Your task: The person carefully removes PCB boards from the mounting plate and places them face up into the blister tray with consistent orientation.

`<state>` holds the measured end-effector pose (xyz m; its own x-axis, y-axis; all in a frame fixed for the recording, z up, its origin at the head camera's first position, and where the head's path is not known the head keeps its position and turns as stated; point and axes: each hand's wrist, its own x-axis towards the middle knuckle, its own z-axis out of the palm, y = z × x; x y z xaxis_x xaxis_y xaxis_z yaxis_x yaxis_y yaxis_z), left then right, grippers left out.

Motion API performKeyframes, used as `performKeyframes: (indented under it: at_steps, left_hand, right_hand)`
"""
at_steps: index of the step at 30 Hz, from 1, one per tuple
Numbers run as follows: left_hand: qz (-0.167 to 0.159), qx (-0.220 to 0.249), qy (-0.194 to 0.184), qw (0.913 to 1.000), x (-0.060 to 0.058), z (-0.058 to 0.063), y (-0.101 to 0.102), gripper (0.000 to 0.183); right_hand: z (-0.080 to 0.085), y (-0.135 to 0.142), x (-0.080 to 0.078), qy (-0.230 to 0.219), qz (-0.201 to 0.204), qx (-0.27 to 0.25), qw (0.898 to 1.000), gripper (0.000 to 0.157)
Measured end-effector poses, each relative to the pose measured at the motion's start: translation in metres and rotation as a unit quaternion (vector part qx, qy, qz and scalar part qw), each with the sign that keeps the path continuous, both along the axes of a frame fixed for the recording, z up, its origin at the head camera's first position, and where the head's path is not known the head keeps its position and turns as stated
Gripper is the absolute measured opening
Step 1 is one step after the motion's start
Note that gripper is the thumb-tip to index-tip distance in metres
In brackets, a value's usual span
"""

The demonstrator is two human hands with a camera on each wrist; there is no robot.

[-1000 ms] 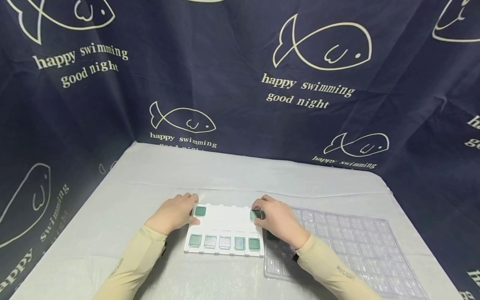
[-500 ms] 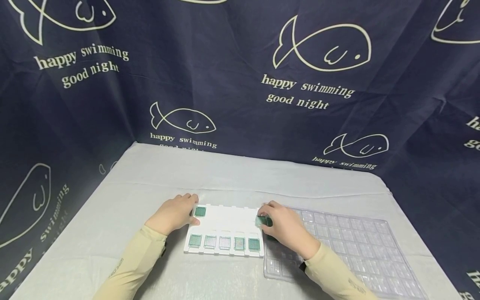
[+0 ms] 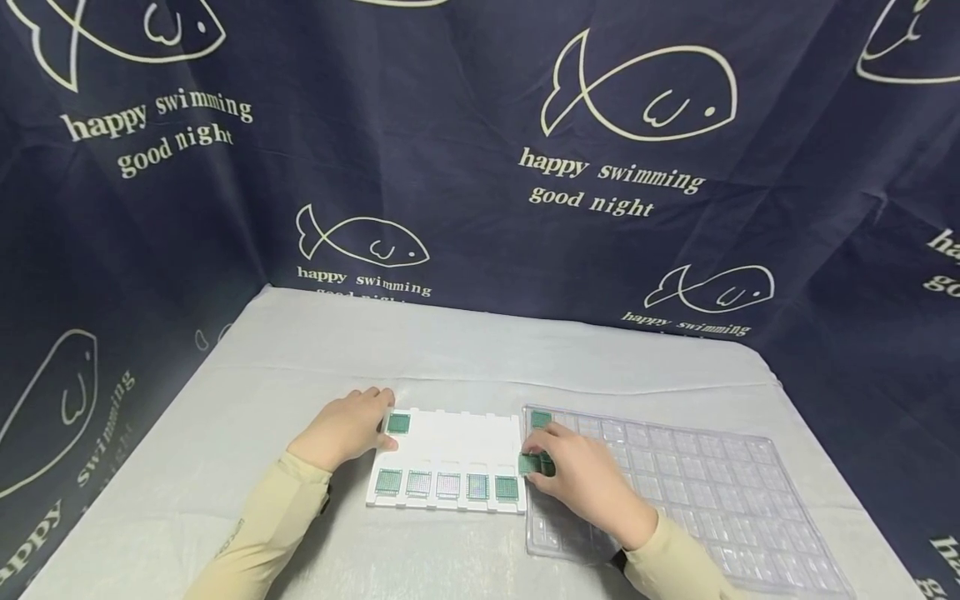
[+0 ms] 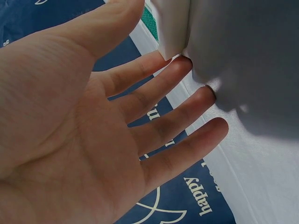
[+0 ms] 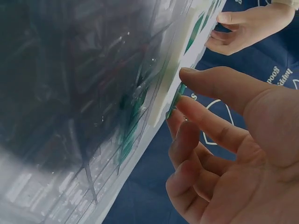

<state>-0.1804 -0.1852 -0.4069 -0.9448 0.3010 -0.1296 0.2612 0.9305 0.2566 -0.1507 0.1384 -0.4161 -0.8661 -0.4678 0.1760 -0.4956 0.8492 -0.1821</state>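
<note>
- Nearest, on the person's side of the white tray (image 3: 453,437), are two pale sleeves (image 3: 262,517); a mark on the left one is too small to read.
- Along the white tray's near edge, five green boards (image 3: 448,485) sit in a row.
- At the white tray's right edge, the right hand (image 3: 583,483) keeps a narrow grip, thumb and fingertips pinching one held board (image 3: 528,464).
- The step in hand looks like moving that board between the white tray and the clear tray (image 3: 705,483) on its right; the next move seems to call for squaring it to a pocket.
- At the white tray's left edge rests the left hand (image 3: 347,429), its grip wide, fingers nearly straight, apparently steadying the tray.
- A corner board (image 3: 398,423) sits at the white tray's far left; another green piece (image 3: 541,418) lies just beyond its far-right corner, in the clear tray.
- Beyond the white tray, past the counter (image 3: 450,342), dark blue cloth (image 3: 472,108) repeats "happy swimming good night" under fish outlines.
</note>
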Motion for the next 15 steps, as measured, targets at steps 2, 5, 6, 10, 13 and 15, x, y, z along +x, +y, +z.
performKeyframes:
  at_steps: [2,5,6,10,13,15]
  left_hand:
    - [0.002,0.000,-0.002,1.0000,0.000,0.000,0.000,0.054]
    - [0.000,0.000,-0.002,1.0000,0.000,0.000,0.000,0.055]
    - [0.001,0.001,-0.002,1.0000,0.001,0.000,0.000,0.055]
    - [-0.002,0.002,-0.003,1.0000,0.002,0.001,0.001,0.056]
    - [-0.002,0.002,-0.002,1.0000,0.002,0.002,0.001,0.055]
    - [-0.002,0.002,0.000,1.0000,0.002,0.003,0.001,0.055]
  right_hand:
    - [0.000,0.001,0.003,-0.001,-0.004,0.000,1.000,0.031]
    - [-0.001,0.003,0.009,-0.012,-0.014,0.002,1.000,0.032]
    - [-0.001,0.004,0.011,-0.016,-0.019,0.003,1.000,0.032]
    - [-0.004,0.008,0.017,-0.028,-0.031,0.001,0.999,0.033]
    - [-0.005,0.012,0.020,-0.032,-0.035,0.001,0.999,0.034]
    - [-0.006,0.014,0.021,-0.034,-0.035,0.002,0.999,0.033]
